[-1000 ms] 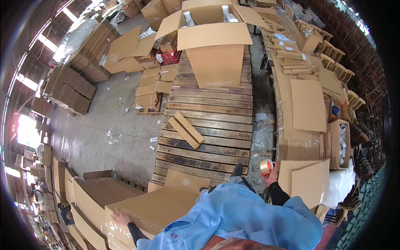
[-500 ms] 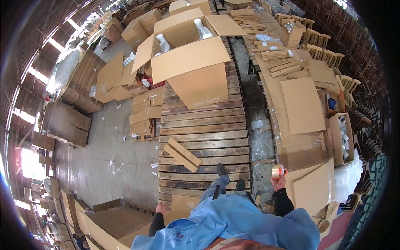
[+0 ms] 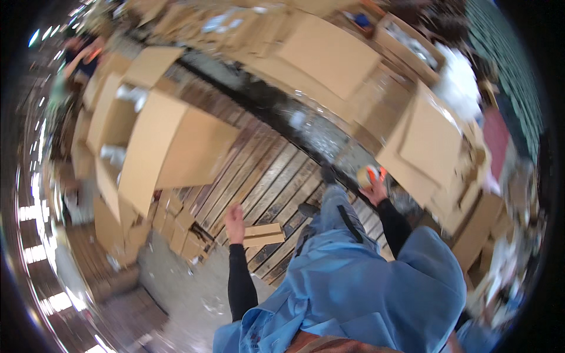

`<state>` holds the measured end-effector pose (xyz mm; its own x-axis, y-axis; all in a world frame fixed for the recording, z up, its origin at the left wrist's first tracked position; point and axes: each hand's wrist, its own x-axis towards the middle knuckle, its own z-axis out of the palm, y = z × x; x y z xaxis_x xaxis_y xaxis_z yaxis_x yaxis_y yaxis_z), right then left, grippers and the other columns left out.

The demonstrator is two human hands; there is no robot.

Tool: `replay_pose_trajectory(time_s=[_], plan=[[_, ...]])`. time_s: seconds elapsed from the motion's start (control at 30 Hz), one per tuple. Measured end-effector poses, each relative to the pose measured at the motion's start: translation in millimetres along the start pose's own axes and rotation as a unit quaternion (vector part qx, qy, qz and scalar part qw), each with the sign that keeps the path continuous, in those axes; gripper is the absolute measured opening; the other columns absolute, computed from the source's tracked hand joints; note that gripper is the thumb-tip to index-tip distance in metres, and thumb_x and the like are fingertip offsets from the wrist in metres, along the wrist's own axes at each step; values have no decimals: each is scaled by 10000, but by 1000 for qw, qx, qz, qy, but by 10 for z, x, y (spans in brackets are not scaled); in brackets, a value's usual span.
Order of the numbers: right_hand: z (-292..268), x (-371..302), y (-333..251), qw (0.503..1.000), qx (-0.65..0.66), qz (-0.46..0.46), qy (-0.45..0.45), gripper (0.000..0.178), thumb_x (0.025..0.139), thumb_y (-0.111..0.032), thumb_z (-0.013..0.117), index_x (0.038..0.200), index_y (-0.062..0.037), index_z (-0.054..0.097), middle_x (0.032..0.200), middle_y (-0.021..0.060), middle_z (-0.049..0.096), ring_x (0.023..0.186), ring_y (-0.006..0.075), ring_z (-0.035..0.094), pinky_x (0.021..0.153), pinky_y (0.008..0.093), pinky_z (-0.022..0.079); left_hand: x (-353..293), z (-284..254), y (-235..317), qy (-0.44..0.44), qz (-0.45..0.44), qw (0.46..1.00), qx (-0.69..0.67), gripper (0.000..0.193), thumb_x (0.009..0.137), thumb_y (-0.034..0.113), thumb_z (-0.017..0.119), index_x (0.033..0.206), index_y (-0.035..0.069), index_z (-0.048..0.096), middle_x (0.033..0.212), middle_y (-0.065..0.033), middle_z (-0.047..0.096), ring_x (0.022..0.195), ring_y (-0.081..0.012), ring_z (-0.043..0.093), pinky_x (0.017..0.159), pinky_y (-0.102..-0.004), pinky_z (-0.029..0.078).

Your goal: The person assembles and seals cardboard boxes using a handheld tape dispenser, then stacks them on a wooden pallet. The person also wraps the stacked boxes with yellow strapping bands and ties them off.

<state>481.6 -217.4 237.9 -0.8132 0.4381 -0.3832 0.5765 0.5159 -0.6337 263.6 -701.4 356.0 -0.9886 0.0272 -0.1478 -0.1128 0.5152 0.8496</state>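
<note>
My right hand (image 3: 375, 192) is closed around a tape dispenser (image 3: 366, 176) with orange parts and a tan roll, beside the edge of the slatted wooden platform (image 3: 259, 170). My left hand (image 3: 235, 222) is raised over the platform with its fingers apart and nothing visible in it. In the picture, it is nearest to a folded cardboard strip (image 3: 264, 235) lying on the slats. Farther left stands a large cardboard box (image 3: 197, 150) with its flaps up; white wrapped pieces (image 3: 113, 154) show inside. Blur hides the finer details.
Flat cardboard sheets (image 3: 332, 56) cover a bench on the right, with an open box of white pieces (image 3: 409, 44) behind them. Plastic scraps litter the dark gap (image 3: 297, 117) beside the platform. Another person (image 3: 82, 59) is at the far left. Stacked cardboard (image 3: 94, 259) stands at left.
My view has swung to the right, so the large box now appears farther left. My left hand has come up and forward. The tape dispenser is still in my right hand.
</note>
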Motion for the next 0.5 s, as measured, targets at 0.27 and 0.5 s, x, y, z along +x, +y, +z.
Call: replay_pose_trajectory(time_s=[0.27,0.5], plan=[[799,1143,673,566,699,416,132,237,957,-99,492,1192,-73,504,1080,127,571,981,355,642,827,624,564,-979,-344,-381,-222,-192,902,317,400,949,301,595,1063,-82,587,991,-237,688,992,-284,646,863,-374,487],[1180,2291,1334,562,687,412,207,248,938,-59,493,1185,-73,488,1010,119,573,943,350,657,705,615,593,-1553,-785,-688,-234,-438,843,208,313,896,265,667,942,-3,510,951,-137,682,839,-162,619,689,-323,477]])
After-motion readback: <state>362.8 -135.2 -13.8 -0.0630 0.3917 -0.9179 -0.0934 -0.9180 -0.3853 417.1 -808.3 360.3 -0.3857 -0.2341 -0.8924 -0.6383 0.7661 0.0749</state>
